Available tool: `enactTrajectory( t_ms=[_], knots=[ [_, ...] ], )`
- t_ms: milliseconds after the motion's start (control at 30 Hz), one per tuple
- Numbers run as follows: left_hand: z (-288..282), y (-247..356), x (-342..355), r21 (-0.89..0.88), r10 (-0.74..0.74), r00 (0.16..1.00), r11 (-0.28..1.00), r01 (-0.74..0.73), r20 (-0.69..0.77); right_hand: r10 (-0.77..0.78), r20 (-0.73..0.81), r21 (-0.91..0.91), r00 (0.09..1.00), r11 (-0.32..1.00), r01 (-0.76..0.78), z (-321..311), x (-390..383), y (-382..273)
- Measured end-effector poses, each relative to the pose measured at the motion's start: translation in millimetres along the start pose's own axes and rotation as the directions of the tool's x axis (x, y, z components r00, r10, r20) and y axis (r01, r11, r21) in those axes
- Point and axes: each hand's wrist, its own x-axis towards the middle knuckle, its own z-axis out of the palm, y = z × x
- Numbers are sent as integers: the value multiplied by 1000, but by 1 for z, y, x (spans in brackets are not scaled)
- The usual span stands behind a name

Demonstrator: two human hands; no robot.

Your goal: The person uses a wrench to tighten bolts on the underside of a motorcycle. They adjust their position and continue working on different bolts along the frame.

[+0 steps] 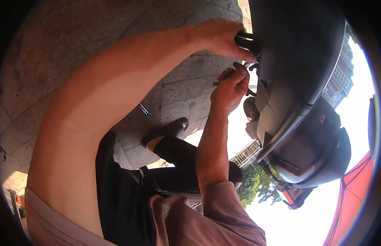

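My right hand (231,87) is closed round a slim metal wrench (216,83); its near end sticks out beside my fingers, and its other end meets the underside of a dark motor scooter (297,53). Just above it, my left hand (223,37) reaches in against the scooter's lower edge. The left thumb stretches down to the spot where the tool ends, while the other fingers curl out of sight behind a black ribbed part (244,36). Whatever they grip is hidden. The fastener at the tool's tip is too small to make out.
Another wrench (144,110) lies on the stone paving (182,88) near my sandalled foot (168,130). A dark top box (305,143) is at the scooter's rear, with a red and white device (296,194) by it. A red canopy (354,192) spreads at the right.
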Motion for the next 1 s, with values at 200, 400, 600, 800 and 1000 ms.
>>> enactTrajectory(
  t_ms=[200, 400, 600, 800, 1000],
  knots=[
    [3, -5, 4, 15, 33, 999, 999, -33, -37, 114, -14, 590, 993, 803, -84, 58, -7, -10],
    [4, -8, 4, 22, 26, 999, 999, -26, -25, 155, -12, 68, 988, 986, -154, 14, 0, -13],
    [3, -1, 1, 17, 16, 1000, 1000, -16, -8, -435, 43, -482, 899, 780, 401, -41, 27, -4],
    [1, 0, 0, 31, -3, 1000, 1000, 4, -22, -24, 3, -19, 1000, 1000, 24, -7, -1, 7],
    [4, -4, 4, -2, 24, 999, 1000, -25, -32, 155, -24, 548, 988, 828, -116, 56, -7, -19]
  ],
)
